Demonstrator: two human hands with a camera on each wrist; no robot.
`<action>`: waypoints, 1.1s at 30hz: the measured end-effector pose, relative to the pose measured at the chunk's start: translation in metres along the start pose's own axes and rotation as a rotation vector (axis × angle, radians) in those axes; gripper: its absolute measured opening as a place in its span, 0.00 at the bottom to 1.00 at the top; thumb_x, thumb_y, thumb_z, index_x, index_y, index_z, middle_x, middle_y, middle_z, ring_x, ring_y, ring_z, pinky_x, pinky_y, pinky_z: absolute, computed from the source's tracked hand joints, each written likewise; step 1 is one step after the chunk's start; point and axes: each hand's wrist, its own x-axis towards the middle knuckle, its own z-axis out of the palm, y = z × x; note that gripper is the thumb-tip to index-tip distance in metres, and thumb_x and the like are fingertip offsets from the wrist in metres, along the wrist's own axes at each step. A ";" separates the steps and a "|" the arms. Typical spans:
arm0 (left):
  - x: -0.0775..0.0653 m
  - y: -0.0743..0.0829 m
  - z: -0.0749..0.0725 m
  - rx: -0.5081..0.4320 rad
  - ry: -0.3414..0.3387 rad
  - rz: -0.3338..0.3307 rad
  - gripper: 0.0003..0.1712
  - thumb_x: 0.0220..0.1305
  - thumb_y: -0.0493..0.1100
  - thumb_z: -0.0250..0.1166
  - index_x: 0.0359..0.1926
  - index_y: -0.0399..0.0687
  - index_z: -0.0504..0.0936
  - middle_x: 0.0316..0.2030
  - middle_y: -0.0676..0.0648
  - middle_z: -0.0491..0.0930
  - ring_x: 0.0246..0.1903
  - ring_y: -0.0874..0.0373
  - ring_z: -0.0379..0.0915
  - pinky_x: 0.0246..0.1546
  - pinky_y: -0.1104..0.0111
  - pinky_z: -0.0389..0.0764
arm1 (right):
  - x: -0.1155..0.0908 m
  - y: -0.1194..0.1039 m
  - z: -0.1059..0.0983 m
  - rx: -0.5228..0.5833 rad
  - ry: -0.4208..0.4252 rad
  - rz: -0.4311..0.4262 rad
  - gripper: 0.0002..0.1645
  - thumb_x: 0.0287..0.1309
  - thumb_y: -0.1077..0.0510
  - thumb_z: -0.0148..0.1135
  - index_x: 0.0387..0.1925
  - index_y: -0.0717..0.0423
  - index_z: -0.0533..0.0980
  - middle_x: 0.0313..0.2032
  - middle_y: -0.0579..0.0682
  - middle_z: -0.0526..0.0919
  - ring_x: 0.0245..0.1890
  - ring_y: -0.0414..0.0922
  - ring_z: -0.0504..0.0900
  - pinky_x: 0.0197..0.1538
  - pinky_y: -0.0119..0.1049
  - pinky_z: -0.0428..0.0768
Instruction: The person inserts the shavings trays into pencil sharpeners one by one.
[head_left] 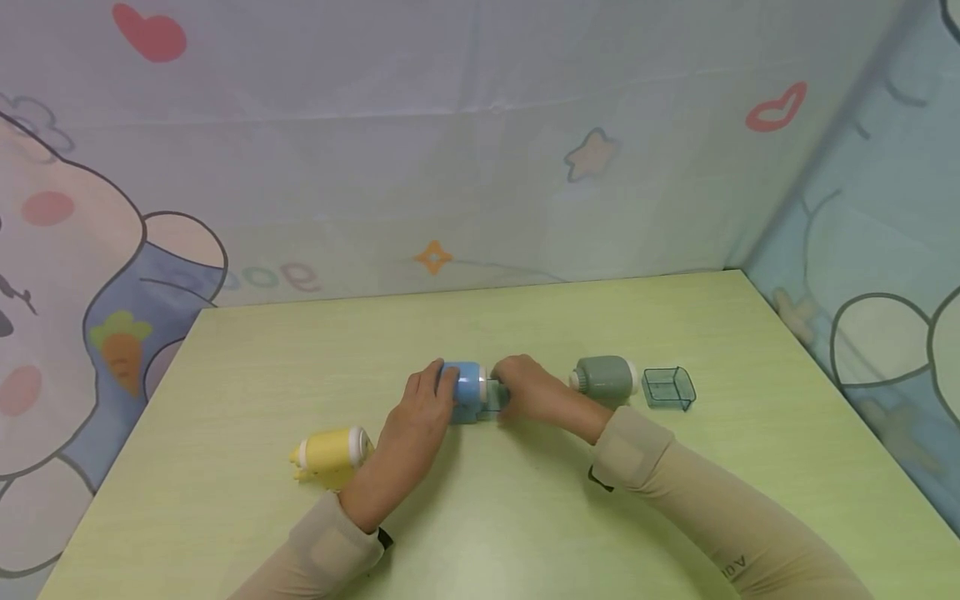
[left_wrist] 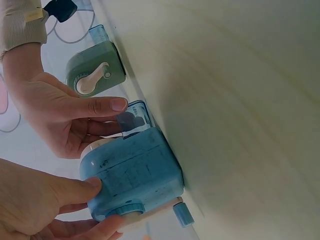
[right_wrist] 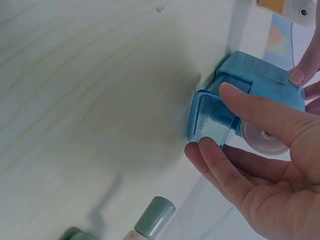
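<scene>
A blue crank pencil sharpener (head_left: 465,382) lies near the middle of the table, held by my left hand (head_left: 420,417) from its crank side. The left thumb rests on the body in the left wrist view, with fingers around the crank end. My right hand (right_wrist: 270,145) pinches the see-through blue shavings drawer (right_wrist: 205,120) between thumb and fingertips. That drawer sticks partly out of the sharpener's opposite end. Its inner end is hidden by the blue body (left_wrist: 135,172).
A yellow sharpener (head_left: 328,450) lies left of my left forearm. Right of my right hand lies a grey-green sharpener (head_left: 606,377), with a see-through green drawer (head_left: 670,388) beside it. A printed cloth (head_left: 480,167) hangs behind the table's back edge.
</scene>
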 end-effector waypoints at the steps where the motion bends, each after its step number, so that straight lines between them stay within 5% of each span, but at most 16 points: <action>1: 0.000 0.000 0.000 0.000 -0.001 0.000 0.22 0.56 0.36 0.64 0.50 0.35 0.69 0.49 0.34 0.69 0.44 0.46 0.68 0.19 0.68 0.78 | 0.000 0.000 0.000 0.004 0.001 0.003 0.25 0.26 0.67 0.77 0.33 0.69 0.75 0.32 0.55 0.79 0.33 0.46 0.74 0.36 0.36 0.75; 18: -0.001 0.000 0.000 0.037 0.028 0.021 0.27 0.48 0.31 0.68 0.49 0.34 0.69 0.48 0.34 0.70 0.43 0.45 0.68 0.18 0.69 0.78 | 0.004 -0.003 0.006 0.031 0.027 0.053 0.25 0.28 0.64 0.77 0.33 0.62 0.74 0.32 0.50 0.78 0.32 0.44 0.75 0.36 0.35 0.76; 27: 0.000 -0.001 0.000 0.066 0.021 0.031 0.32 0.41 0.31 0.72 0.50 0.34 0.69 0.48 0.34 0.70 0.41 0.46 0.69 0.16 0.71 0.77 | 0.005 -0.001 0.010 0.098 0.069 0.039 0.43 0.27 0.62 0.78 0.51 0.65 0.69 0.40 0.54 0.78 0.40 0.46 0.75 0.42 0.37 0.76; 33: 0.000 0.000 0.000 0.078 0.000 0.032 0.32 0.42 0.31 0.72 0.50 0.33 0.68 0.48 0.34 0.70 0.38 0.46 0.69 0.16 0.71 0.76 | 0.007 -0.003 0.012 0.120 0.084 0.007 0.41 0.27 0.64 0.78 0.50 0.65 0.70 0.41 0.53 0.78 0.39 0.44 0.75 0.42 0.36 0.76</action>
